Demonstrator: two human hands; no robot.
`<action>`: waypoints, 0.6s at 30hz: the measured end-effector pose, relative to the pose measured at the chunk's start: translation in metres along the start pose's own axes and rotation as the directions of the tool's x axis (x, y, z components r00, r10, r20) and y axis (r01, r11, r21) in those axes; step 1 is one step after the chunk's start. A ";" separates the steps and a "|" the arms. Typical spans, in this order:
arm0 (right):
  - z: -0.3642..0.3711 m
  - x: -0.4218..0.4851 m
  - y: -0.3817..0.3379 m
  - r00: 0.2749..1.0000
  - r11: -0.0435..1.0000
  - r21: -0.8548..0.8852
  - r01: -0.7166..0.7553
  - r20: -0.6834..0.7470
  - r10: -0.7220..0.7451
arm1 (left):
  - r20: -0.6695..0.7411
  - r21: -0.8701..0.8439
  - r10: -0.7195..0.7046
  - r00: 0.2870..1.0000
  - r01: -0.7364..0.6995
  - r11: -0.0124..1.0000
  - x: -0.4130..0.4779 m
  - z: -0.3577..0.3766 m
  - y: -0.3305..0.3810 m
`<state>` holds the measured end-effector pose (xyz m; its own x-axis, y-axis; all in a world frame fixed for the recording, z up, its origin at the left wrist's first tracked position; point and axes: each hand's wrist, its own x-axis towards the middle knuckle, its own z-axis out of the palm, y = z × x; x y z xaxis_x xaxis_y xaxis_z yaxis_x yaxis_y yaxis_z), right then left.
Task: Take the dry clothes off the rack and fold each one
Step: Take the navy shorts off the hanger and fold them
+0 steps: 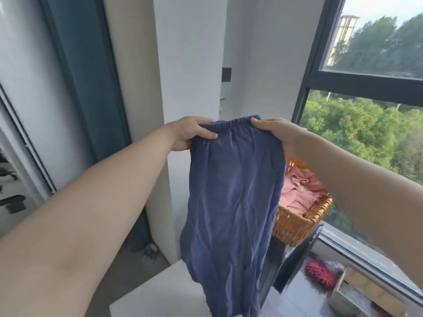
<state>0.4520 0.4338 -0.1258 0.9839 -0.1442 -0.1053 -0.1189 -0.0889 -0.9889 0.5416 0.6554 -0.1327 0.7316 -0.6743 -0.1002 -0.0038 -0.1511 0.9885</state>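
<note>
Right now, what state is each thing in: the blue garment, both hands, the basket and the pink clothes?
Blue garment: held up by its elastic waistband, hanging unfolded and creased.
Left hand: grips the waistband's left end.
Right hand: grips the waistband's right end.
Wicker basket: upright, holding clothes.
Pink clothes: lying in the basket.

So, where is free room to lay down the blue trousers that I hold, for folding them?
Free: the white flat surface under the blue elastic-waist trousers, bare left of the hanging cloth, bordered by grey floor. Crowded: the orange woven basket is full of pink clothes, and the grey surface beside the window holds a red bristly brush.
</note>
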 end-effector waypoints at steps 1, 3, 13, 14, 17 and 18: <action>0.009 0.007 0.000 1.000 1.000 0.012 -0.003 -0.017 0.004 | 0.011 0.047 -0.089 0.996 0.088 0.995 0.000 -0.012 -0.002; 0.027 0.023 0.003 0.998 0.999 0.031 0.009 -0.058 -0.007 | -0.062 0.136 -0.221 0.973 0.228 0.964 0.002 -0.035 -0.011; 0.069 0.104 0.015 0.980 0.988 0.137 0.067 -0.193 -0.039 | -0.432 0.217 0.172 0.885 -0.083 0.973 0.047 -0.081 -0.039; 0.071 0.110 0.013 0.978 0.983 0.164 0.082 -0.202 -0.047 | -0.459 0.264 0.214 0.862 -0.097 0.960 0.050 -0.083 -0.038; 0.075 0.124 0.006 0.976 0.967 0.223 0.125 -0.205 -0.079 | -0.517 0.381 0.333 0.788 -0.136 0.915 0.056 -0.090 -0.032; 0.077 0.127 0.003 0.976 0.962 0.236 0.139 -0.198 -0.093 | -0.535 0.402 0.362 0.764 -0.147 0.904 0.057 -0.093 -0.031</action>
<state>0.5874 0.4915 -0.1503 0.9448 -0.3276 0.0095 0.0539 0.1268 -0.9905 0.6470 0.6885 -0.1586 0.9218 -0.1832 0.3416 -0.3849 -0.3277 0.8628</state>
